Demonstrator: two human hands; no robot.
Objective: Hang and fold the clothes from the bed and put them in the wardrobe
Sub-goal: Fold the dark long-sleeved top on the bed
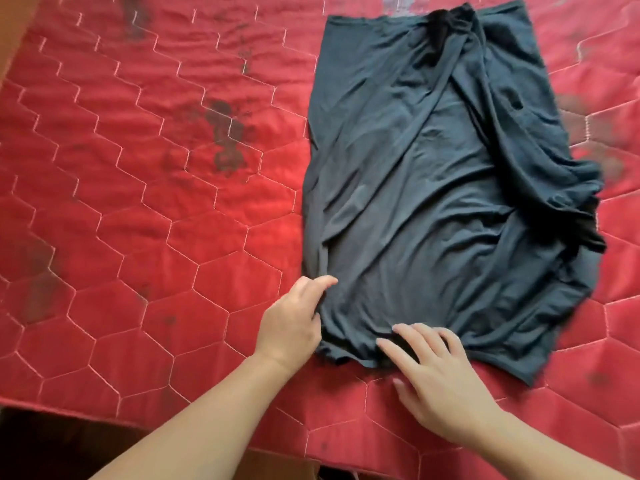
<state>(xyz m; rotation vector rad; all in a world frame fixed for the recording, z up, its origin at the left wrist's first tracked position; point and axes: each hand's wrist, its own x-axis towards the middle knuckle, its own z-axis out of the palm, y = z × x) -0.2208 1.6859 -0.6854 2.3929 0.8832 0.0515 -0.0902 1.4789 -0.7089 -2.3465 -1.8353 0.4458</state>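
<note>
A dark teal-grey garment (pixel 433 174) lies spread lengthwise on the red quilted bed (pixel 138 202), its sides folded inward and its right edge bunched in loose folds. My left hand (pixel 294 320) is at the garment's near left corner, fingers curled and pinching the edge of the cloth. My right hand (pixel 440 372) rests on the near hem with fingers spread and fairly straight, their tips on the fabric. No hanger or wardrobe is in view.
The red bedcover has hexagon stitching and several dark stains (pixel 225 133) on its left half. The bed's near edge (pixel 86 414) runs along the bottom, with dark floor below it. A wooden strip (pixel 14 22) shows at the top left corner.
</note>
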